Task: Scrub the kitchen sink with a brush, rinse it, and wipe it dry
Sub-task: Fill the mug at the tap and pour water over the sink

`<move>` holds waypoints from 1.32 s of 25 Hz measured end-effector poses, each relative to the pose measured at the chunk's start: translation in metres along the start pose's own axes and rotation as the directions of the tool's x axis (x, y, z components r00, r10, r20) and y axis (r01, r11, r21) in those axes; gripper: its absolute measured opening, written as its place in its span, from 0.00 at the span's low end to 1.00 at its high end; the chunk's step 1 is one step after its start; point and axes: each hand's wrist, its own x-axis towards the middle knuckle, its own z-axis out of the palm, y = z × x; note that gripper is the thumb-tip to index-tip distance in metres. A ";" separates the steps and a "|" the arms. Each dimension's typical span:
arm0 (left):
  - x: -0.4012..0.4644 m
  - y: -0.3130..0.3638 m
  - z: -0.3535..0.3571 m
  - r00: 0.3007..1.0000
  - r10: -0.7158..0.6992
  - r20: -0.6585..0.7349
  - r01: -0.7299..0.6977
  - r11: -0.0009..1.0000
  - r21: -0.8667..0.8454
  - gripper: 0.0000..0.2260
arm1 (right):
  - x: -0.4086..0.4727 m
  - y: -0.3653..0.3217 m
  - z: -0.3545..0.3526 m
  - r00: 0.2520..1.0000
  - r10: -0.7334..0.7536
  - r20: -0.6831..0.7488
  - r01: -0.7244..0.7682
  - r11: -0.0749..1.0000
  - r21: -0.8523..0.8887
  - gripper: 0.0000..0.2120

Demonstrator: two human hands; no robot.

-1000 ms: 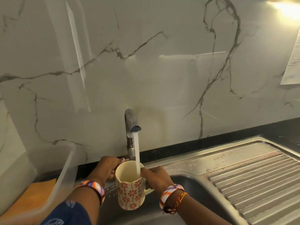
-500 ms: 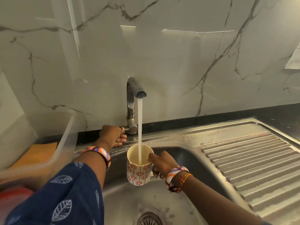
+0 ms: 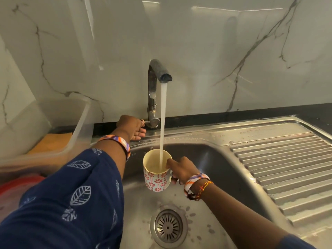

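Note:
A white mug (image 3: 156, 178) with red flower print hangs over the steel sink basin (image 3: 212, 159). My right hand (image 3: 181, 170) grips it by the handle, thumb on the rim. Water runs from the chrome tap (image 3: 158, 72) straight into the mug. My left hand (image 3: 133, 128) holds the tap's small lever at its base. The round drain strainer (image 3: 168, 226) lies in the basin floor below the mug. No brush is in view.
A ribbed steel draining board (image 3: 283, 168) stretches to the right of the basin. At the left stands a clear plastic tub (image 3: 53, 141) with an orange cloth (image 3: 52, 142) behind it and something red (image 3: 16, 187) below. A marble wall rises behind the tap.
The view has tilted down, showing the basin and drain. The mug has dropped lower under the running tap, and my left hand has stayed at the tap lever.

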 end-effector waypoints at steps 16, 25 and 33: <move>0.003 -0.003 -0.004 1.000 -0.021 0.016 0.021 0.999 -0.042 0.14 | -0.007 -0.001 0.006 0.999 0.020 0.030 -0.021 1.000 0.021 0.16; 0.002 -0.003 -0.005 1.000 -0.019 0.025 0.020 0.998 -0.051 0.15 | -0.009 0.001 0.007 0.999 0.026 0.044 -0.028 0.999 0.042 0.15; -0.001 -0.004 -0.005 0.999 -0.022 0.031 0.023 0.998 -0.054 0.15 | -0.010 -0.002 0.008 0.997 0.046 0.060 -0.051 0.994 0.097 0.15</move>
